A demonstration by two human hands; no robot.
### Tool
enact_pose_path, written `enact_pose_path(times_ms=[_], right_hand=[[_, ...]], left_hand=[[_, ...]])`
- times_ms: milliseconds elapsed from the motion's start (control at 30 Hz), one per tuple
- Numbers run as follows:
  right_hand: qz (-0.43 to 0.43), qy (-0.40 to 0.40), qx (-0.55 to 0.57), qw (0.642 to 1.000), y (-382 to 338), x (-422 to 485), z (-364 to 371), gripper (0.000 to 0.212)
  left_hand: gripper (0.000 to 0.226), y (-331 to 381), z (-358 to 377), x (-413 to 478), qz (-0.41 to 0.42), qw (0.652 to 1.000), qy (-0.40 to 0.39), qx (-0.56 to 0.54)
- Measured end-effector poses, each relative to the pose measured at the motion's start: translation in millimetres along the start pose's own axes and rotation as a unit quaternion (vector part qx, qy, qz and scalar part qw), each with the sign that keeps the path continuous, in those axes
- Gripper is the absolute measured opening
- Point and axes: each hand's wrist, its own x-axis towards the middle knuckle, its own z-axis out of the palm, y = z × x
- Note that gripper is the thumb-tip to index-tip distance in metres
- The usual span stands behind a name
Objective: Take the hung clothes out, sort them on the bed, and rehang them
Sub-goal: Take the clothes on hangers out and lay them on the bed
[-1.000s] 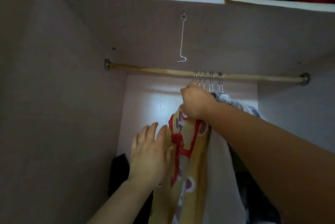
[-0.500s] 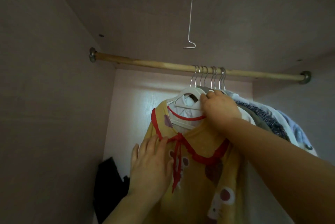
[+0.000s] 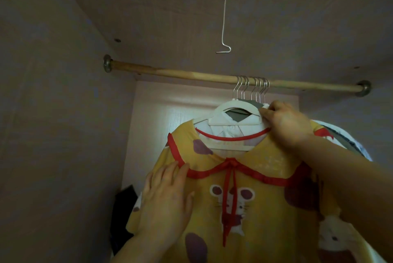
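Observation:
A yellow top [image 3: 261,203] with a red-trimmed collar and mouse prints hangs on a white hanger [image 3: 234,107] from the wooden rod [image 3: 191,75]. My right hand [image 3: 287,126] grips the right shoulder of that hanger and garment. Flat against the top's left chest lies my left hand [image 3: 168,203], fingers spread. Behind the yellow top hang several more hangers [image 3: 253,90] with a white shirt [image 3: 231,130] and grey and patterned clothes [image 3: 344,141], mostly hidden.
I am looking up into a wardrobe with pinkish-grey walls [image 3: 53,113]. A metal wire hook [image 3: 224,18] dangles from the shelf underside above the rod. Something dark [image 3: 125,209] lies at the lower left of the wardrobe. The rod's left half is bare.
The yellow top has turned to face me and spread flat. My right hand shifted right along the hanger's shoulder. The view tilted down and closer.

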Motion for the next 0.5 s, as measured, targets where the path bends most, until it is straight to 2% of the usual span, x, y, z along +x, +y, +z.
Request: enact_pose_path(times_ms=[100, 233, 400, 500], right_hand=[[0.005, 0.022, 0.049, 0.999, 7, -1, 1, 0.036], [-0.019, 0.056, 0.062, 0.996, 10, 0, -7, 0.037], [-0.017, 0.104, 0.103, 0.989, 10, 6, -19, 0.033], [-0.008, 0.111, 0.091, 0.99, 11, 13, -22, 0.029]], left_hand=[[0.057, -8, 9, -2, 0.027, 0.997, 0.072, 0.01], [0.05, -5, 7, 5, 0.054, 0.991, 0.12, 0.018], [0.046, 7, 0, 15, 0.072, 0.986, 0.147, 0.03], [0.046, 10, -8, 19, 0.067, 0.987, 0.146, 0.032]])
